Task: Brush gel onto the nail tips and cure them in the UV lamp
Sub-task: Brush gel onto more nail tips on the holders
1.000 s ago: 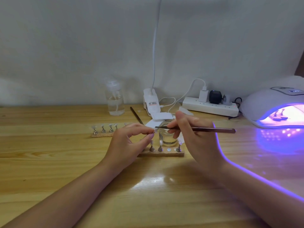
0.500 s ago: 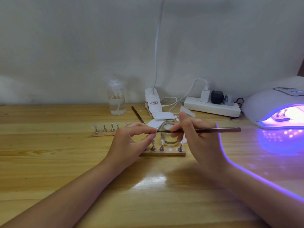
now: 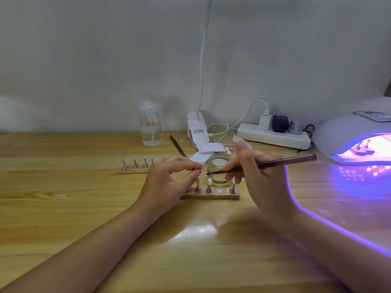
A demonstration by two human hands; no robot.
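My left hand (image 3: 169,182) pinches a small nail tip on its stand (image 3: 202,166) between thumb and fingers, just above the near wooden holder strip (image 3: 211,196). My right hand (image 3: 260,176) grips a thin brown brush (image 3: 275,163), its dark tip pointing left, a short gap from the pinched nail tip. A small glass gel jar (image 3: 219,166) stands open behind the brush tip. On the near strip stand three other nail tips on metal stands. The white UV lamp (image 3: 347,136) at the right glows purple, with nail tip stands inside.
A second wooden strip (image 3: 135,170) with several nail stands lies at the left. Behind are a clear pump bottle (image 3: 150,130), a spare brush (image 3: 177,145), a white clip lamp base (image 3: 196,130), white pads and a power strip (image 3: 273,137) with plugs and cables.
The brush tip has drawn back slightly to the right, away from the pinched nail tip it was touching. My left hand stays in place.
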